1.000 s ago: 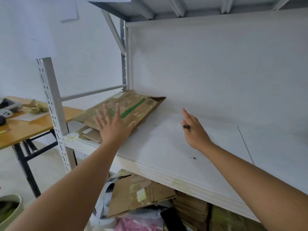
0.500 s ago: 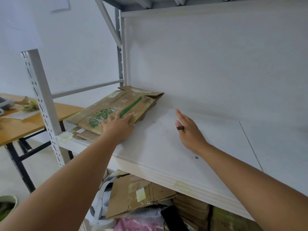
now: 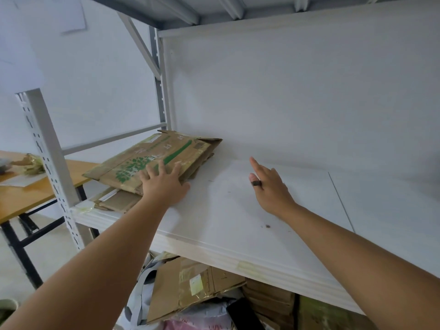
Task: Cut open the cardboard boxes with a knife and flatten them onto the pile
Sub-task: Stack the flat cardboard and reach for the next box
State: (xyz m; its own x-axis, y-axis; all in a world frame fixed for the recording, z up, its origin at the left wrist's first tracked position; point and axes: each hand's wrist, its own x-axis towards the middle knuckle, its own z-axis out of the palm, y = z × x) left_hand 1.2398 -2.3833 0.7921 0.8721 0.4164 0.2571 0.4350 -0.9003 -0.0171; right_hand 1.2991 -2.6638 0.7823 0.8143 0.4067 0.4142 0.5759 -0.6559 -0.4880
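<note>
A: The left hand [image 3: 164, 184] sits a little nearer the pile's right edge than half a second ago, its straight, spread fingers pressing the flattened box [image 3: 152, 163] at the left end of the white shelf [image 3: 238, 222].

B: And the right hand [image 3: 270, 189]?

A: Open, fingers straight, over bare shelf to the right; contact unclear. The pile's lower sheets are mostly hidden. More cardboard [image 3: 190, 287] below is cut off by the shelf edge.
</note>
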